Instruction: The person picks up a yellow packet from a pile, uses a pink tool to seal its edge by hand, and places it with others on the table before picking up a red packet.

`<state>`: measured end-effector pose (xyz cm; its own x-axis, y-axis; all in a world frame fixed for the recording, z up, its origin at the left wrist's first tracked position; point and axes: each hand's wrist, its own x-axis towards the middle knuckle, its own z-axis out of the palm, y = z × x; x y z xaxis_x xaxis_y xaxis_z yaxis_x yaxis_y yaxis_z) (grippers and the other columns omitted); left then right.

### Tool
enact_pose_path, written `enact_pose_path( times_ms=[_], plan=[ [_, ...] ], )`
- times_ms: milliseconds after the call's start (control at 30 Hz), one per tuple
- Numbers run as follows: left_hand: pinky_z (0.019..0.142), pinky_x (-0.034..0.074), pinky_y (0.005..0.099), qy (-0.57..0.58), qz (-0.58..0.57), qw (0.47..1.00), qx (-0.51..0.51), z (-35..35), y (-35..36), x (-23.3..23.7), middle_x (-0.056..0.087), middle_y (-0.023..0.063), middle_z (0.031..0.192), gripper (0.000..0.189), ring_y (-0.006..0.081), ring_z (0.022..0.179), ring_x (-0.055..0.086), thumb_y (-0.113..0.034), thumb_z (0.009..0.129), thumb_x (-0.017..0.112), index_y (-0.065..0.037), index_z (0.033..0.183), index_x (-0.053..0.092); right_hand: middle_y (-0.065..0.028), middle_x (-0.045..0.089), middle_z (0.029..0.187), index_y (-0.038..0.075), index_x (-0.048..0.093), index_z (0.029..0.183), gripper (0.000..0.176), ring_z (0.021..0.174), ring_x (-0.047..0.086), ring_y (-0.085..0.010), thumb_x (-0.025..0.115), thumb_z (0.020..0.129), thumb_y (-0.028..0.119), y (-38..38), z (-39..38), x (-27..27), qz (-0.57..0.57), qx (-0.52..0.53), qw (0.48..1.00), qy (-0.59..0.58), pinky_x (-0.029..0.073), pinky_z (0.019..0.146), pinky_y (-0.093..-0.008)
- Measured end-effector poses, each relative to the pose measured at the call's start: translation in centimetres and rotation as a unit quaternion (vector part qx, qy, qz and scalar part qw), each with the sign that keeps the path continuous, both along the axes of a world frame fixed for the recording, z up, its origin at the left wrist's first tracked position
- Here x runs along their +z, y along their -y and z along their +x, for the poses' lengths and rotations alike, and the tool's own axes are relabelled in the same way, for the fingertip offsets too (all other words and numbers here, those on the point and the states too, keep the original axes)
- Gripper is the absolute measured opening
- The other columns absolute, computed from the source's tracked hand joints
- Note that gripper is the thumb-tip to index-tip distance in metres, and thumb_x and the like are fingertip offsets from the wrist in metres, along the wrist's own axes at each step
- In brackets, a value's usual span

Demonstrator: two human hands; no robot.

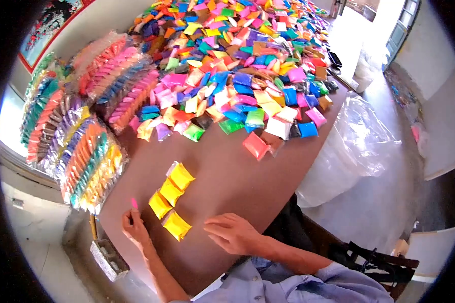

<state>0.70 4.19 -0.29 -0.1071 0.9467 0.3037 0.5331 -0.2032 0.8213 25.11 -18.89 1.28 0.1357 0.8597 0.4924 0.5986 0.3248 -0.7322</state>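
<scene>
My left hand [135, 228] is at the table's left side, its fingers closed on a small pink thing [134, 203] that sticks up past the fingertips; its kind is too small to make out. Four-cornered yellow packets lie between my hands: the nearest yellow packet [177, 225] is just left of my right hand, and others, such as the top one [181, 175], form a short slanting row beyond it. My right hand [232, 233] hovers over or rests on the tabletop, fingers loosely stretched towards the packets, with nothing visible in it.
A large heap of multicoloured packets [247, 86] covers the far table [227, 161]. Clear bags of sorted packets [93, 161] are stacked along the left edge. One red packet [256, 146] lies at the heap's front. Clear plastic sheeting [349, 146] hangs at the right.
</scene>
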Motion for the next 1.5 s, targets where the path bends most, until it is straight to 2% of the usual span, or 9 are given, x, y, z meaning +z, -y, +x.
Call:
enact_pose_path(
  times_ms=[367,600,667,800,967,1167,1233,1333,1500],
  plan=[
    [0.066,0.048,0.0313,-0.031,-0.044,0.998,0.030,1.2,0.8,1.6,0.065,0.0035,0.077,0.024,0.0120,0.071,0.056,-0.022,0.096,0.070,0.002,0.092,0.069,-0.0138,0.070,0.118,0.005,0.071,0.113,0.023,0.105,0.068,-0.0329,0.072,0.091,0.010,0.0,0.9,0.5,-0.031,0.001,0.995,-0.091,0.055,0.091,-0.0419],
    [0.059,0.042,0.0289,-0.052,0.000,0.998,0.038,0.3,-0.3,0.1,0.060,-0.0007,0.070,0.023,0.0090,0.063,0.051,-0.024,0.097,0.069,-0.001,0.092,0.069,-0.0129,0.071,0.116,0.005,0.071,0.114,0.025,0.103,0.069,-0.0333,0.073,0.090,0.010,-0.1,1.1,1.0,-0.034,0.006,0.996,-0.083,0.055,0.089,-0.0422],
    [0.070,0.050,0.0329,-0.063,-0.028,0.997,0.027,0.4,0.1,0.7,0.067,0.0069,0.079,0.021,0.0160,0.073,0.060,-0.021,0.095,0.071,0.000,0.094,0.070,-0.0131,0.072,0.113,0.005,0.071,0.113,0.025,0.102,0.069,-0.0338,0.074,0.090,0.010,-0.2,1.1,1.0,-0.037,0.001,0.995,-0.098,0.056,0.089,-0.0422],
    [0.072,0.051,0.0335,-0.046,-0.026,0.998,0.043,0.9,0.4,0.9,0.069,0.0082,0.082,0.021,0.0173,0.075,0.062,-0.021,0.095,0.070,0.000,0.095,0.070,-0.0121,0.072,0.111,0.006,0.071,0.113,0.025,0.099,0.069,-0.0334,0.074,0.090,0.012,-1.2,2.6,2.8,-0.055,-0.011,0.994,-0.094,0.055,0.086,-0.0430],
    [0.072,0.051,0.0337,-0.057,-0.053,0.996,0.041,0.9,0.5,1.3,0.069,0.0090,0.083,0.020,0.0174,0.077,0.062,-0.020,0.096,0.069,0.000,0.096,0.070,-0.0084,0.071,0.110,0.011,0.070,0.117,0.027,0.093,0.067,-0.0304,0.073,0.090,0.016,-5.9,9.6,5.2,-0.042,-0.092,0.990,0.095,0.052,0.081,-0.0444],
    [0.071,0.050,0.0332,-0.044,-0.070,0.995,0.054,0.8,0.3,0.8,0.066,0.0084,0.080,0.021,0.0171,0.075,0.060,-0.020,0.097,0.069,0.001,0.094,0.069,-0.0115,0.057,0.135,0.013,0.065,0.126,0.044,0.123,0.055,-0.0313,0.077,0.083,0.018,-14.9,17.1,7.7,-0.018,-0.107,0.951,0.288,0.044,0.100,-0.0499],
    [0.070,0.050,0.0330,-0.060,-0.062,0.995,0.052,1.4,0.5,1.6,0.066,0.0079,0.080,0.020,0.0165,0.074,0.059,-0.020,0.097,0.069,0.001,0.095,0.069,-0.0101,0.048,0.145,0.016,0.058,0.137,0.061,0.135,0.046,-0.0323,0.079,0.080,0.016,-17.7,19.5,7.9,-0.072,-0.108,0.922,0.364,0.036,0.107,-0.0546],
    [0.068,0.048,0.0321,-0.078,-0.049,0.994,0.051,1.5,0.4,1.7,0.065,0.0067,0.080,0.019,0.0150,0.072,0.056,-0.019,0.097,0.068,0.000,0.095,0.068,-0.0087,0.056,0.137,0.014,0.060,0.136,0.061,0.132,0.048,-0.0304,0.077,0.080,0.030,-21.8,24.9,5.0,0.017,-0.163,0.890,0.425,0.034,0.108,-0.0543],
    [0.065,0.045,0.0298,-0.061,-0.076,0.993,0.061,1.1,0.4,1.0,0.064,0.0043,0.079,0.019,0.0128,0.071,0.054,-0.019,0.098,0.067,-0.001,0.094,0.068,-0.0067,0.067,0.125,0.010,0.073,0.118,0.050,0.124,0.059,-0.0266,0.076,0.076,0.038,-26.1,31.5,5.9,-0.052,-0.141,0.939,0.311,0.045,0.102,-0.0513]
  ],
)
